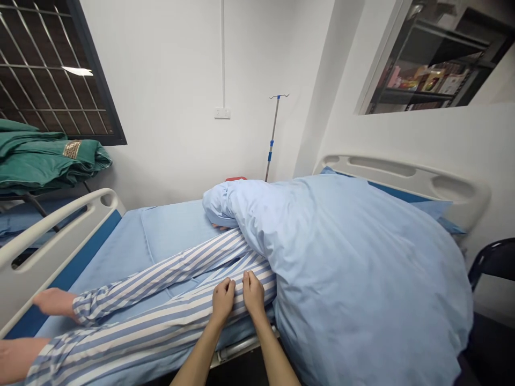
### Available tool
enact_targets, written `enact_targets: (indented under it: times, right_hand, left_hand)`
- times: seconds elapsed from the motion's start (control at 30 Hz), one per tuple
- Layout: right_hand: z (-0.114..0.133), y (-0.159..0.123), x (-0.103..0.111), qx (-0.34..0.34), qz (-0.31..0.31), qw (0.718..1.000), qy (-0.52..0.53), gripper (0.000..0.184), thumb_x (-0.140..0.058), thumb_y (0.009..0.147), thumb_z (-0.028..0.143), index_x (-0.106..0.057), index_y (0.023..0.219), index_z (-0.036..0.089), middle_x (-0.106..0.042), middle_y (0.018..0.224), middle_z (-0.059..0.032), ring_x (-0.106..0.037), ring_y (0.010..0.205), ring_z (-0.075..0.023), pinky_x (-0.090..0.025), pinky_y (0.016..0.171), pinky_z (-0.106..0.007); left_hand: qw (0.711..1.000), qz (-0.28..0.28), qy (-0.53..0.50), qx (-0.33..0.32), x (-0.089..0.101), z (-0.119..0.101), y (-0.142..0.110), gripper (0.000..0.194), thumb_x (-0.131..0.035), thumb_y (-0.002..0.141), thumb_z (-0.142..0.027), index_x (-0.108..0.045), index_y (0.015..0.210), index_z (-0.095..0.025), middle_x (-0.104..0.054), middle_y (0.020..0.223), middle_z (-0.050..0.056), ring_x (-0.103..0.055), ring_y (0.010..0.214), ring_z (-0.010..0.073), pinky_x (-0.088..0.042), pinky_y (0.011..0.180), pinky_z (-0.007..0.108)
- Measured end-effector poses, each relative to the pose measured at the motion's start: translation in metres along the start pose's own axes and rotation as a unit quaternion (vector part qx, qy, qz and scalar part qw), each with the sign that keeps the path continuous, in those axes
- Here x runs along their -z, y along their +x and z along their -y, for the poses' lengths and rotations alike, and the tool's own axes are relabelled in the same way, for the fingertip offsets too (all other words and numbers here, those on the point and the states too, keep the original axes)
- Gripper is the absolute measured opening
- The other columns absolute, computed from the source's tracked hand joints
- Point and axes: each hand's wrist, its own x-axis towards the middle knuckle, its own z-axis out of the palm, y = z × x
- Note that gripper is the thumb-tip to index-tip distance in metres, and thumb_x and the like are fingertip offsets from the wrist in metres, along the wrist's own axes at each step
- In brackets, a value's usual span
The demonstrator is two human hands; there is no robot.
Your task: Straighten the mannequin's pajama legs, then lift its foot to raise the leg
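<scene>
Striped trousers [161,327] on legs stretched along bed sheet [177,214], upper part under blue quilt [346,268]. Left hand [223,299] and right hand [253,292] clenched side by side over nearer thigh, no cloth visible in either; contact with trousers can't tell. Care here: keep wrists level, any pressure light and even, knuckles off leg. Quilt bulky, draped over near side, likely to drag if caught; mind its edge beside right hand. Footboard [80,238] beyond feet, headboard [422,182] opposite, drip stand [269,156] behind.
</scene>
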Motion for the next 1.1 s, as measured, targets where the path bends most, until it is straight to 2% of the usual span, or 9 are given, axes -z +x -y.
enact_targets:
  times: [0.13,0.27,0.37,0.6,0.67,0.73,0.8,0.9,1.1]
  right_hand:
    - [0.002,-0.005,-0.003,0.061,0.005,0.994,-0.088,0.045,-0.016,0.093,0.044,-0.046,0.069,0.021,-0.057,0.069,-0.0055,-0.050,0.071,-0.0193,-0.032,0.065,-0.028]
    - [0.000,-0.006,-0.003,0.083,0.008,0.990,-0.113,0.047,-0.014,0.094,0.043,-0.046,0.069,0.021,-0.058,0.070,-0.0059,-0.050,0.071,-0.0190,-0.033,0.065,-0.028]
    - [-0.003,-0.005,-0.005,0.094,0.011,0.987,-0.129,0.047,-0.014,0.093,0.044,-0.046,0.068,0.021,-0.058,0.069,-0.0066,-0.050,0.071,-0.0200,-0.033,0.064,-0.029]
    - [-0.003,-0.005,-0.010,0.119,0.015,0.971,-0.206,0.044,-0.017,0.093,0.038,-0.049,0.068,0.021,-0.059,0.067,-0.0082,-0.051,0.071,-0.0216,-0.031,0.066,-0.030]
    - [-0.003,-0.005,-0.012,0.123,0.018,0.964,-0.234,0.042,-0.019,0.093,0.035,-0.050,0.069,0.021,-0.060,0.068,-0.0082,-0.051,0.071,-0.0216,-0.031,0.067,-0.030]
    - [-0.003,-0.006,-0.015,0.127,0.018,0.957,-0.258,0.039,-0.021,0.093,0.032,-0.050,0.070,0.020,-0.060,0.069,-0.0083,-0.052,0.072,-0.0218,-0.031,0.068,-0.031]
    - [-0.002,-0.007,-0.017,0.134,0.014,0.950,-0.283,0.037,-0.023,0.093,0.031,-0.051,0.071,0.020,-0.061,0.071,-0.0088,-0.052,0.073,-0.0222,-0.030,0.070,-0.031]
    - [-0.002,-0.008,-0.020,0.145,0.010,0.937,-0.318,0.037,-0.023,0.094,0.029,-0.051,0.072,0.019,-0.061,0.074,-0.0096,-0.052,0.075,-0.0222,-0.030,0.075,-0.032]
    - [0.007,-0.009,-0.023,0.133,0.030,0.911,-0.389,0.029,-0.033,0.090,0.026,-0.055,0.074,0.017,-0.061,0.076,-0.0106,-0.054,0.077,-0.0222,-0.031,0.074,-0.032]
  left_hand:
    - [1.000,0.008,-0.006,0.006,0.007,0.005,-0.002,0.034,-0.033,0.081,-0.041,-0.032,0.053,-0.021,-0.034,0.052,-0.005,-0.038,0.057,0.0109,-0.028,0.058,0.024]
    - [0.999,0.007,0.025,0.026,0.041,0.022,-0.014,0.034,-0.036,0.079,-0.040,-0.032,0.052,-0.020,-0.035,0.051,-0.005,-0.040,0.056,0.0112,-0.027,0.057,0.024]
    - [0.996,-0.021,0.068,0.054,0.087,0.044,-0.028,0.033,-0.035,0.079,-0.039,-0.032,0.051,-0.020,-0.036,0.051,-0.004,-0.042,0.057,0.0121,-0.028,0.057,0.024]
    - [0.964,-0.097,0.207,0.139,0.219,0.100,-0.065,0.029,-0.035,0.079,-0.033,-0.043,0.055,-0.020,-0.050,0.057,0.001,-0.049,0.064,0.0165,-0.029,0.060,0.026]
    - [0.954,-0.108,0.236,0.150,0.248,0.113,-0.077,0.023,-0.038,0.078,-0.030,-0.050,0.061,-0.020,-0.057,0.064,0.003,-0.053,0.071,0.0189,-0.030,0.063,0.027]
    - [0.946,-0.092,0.277,0.142,0.268,0.123,-0.086,0.017,-0.042,0.077,-0.028,-0.055,0.068,-0.021,-0.062,0.073,0.004,-0.055,0.079,0.0203,-0.031,0.066,0.026]
    - [0.934,-0.062,0.325,0.137,0.280,0.130,-0.091,0.019,-0.040,0.078,-0.028,-0.057,0.071,-0.022,-0.064,0.077,0.004,-0.056,0.082,0.0202,-0.031,0.066,0.026]
    - [0.922,-0.043,0.351,0.155,0.288,0.135,-0.091,0.027,-0.034,0.082,-0.030,-0.054,0.065,-0.021,-0.062,0.072,0.004,-0.056,0.077,0.0192,-0.029,0.063,0.026]
    - [0.933,-0.041,0.317,0.167,0.289,0.136,-0.090,0.027,-0.037,0.080,-0.031,-0.050,0.060,-0.020,-0.059,0.066,0.003,-0.056,0.074,0.0178,-0.026,0.060,0.025]
